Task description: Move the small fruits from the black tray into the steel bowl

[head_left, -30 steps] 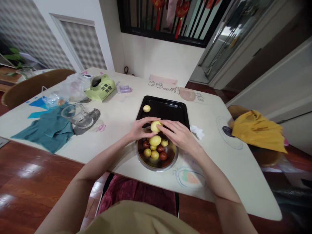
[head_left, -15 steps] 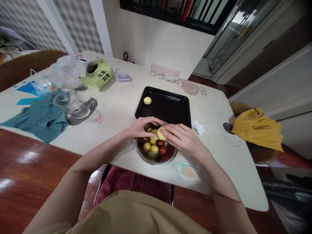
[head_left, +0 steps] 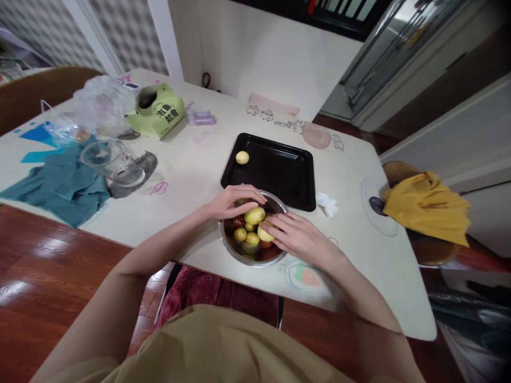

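Note:
A metal bowl [head_left: 255, 263] near the table's front edge holds several small yellow-green and dark red fruits. My left hand [head_left: 235, 202] reaches over the bowl's far left rim, fingers stretched and thumb apart. Just below that thumb lies a larger yellow fruit [head_left: 254, 215] on top of the small ones. At the right side of the bowl, the fingers of my right hand [head_left: 299, 238] curl over a pale yellow round fruit [head_left: 265, 232], partly hiding it. Behind the bowl is a black tray [head_left: 279, 170] with one pale yellow fruit [head_left: 242, 157] at its left.
A crumpled white tissue [head_left: 327, 204] lies right of the tray. On the left are a clear pitcher [head_left: 120, 165], a teal cloth [head_left: 67, 186], a green carton [head_left: 162, 114] and a plastic bag [head_left: 104, 103]. A yellow cloth [head_left: 429, 207] drapes a chair at the right.
My hands have moved apart. The larger yellow fruit now rests in the bowl clear of my left fingers, and the pale one is lower, by my right hand. The view has shifted slightly.

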Tool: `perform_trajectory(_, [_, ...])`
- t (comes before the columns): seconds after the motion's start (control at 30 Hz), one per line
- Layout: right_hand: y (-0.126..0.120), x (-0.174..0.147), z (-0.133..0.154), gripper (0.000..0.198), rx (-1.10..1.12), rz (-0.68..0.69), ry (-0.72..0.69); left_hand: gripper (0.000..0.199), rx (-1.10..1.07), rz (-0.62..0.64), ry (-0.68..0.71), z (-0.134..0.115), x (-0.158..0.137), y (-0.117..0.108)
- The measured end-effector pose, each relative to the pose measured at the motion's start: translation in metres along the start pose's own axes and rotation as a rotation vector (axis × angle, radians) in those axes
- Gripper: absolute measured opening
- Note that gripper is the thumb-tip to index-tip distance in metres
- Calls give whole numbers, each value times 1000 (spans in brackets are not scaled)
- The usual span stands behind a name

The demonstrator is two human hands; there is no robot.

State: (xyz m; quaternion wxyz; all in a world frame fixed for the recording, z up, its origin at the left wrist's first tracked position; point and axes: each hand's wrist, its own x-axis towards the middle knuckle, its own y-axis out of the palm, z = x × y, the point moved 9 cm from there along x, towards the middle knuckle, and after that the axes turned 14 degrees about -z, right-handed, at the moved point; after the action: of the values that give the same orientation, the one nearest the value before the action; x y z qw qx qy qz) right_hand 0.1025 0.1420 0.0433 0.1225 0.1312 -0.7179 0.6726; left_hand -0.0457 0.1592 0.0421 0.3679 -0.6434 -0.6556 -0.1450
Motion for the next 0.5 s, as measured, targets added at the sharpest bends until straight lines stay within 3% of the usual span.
perform_trajectory(0.5, [-5,-1,-10,27,25,0,39,35,43,-64,16,3,1,-5])
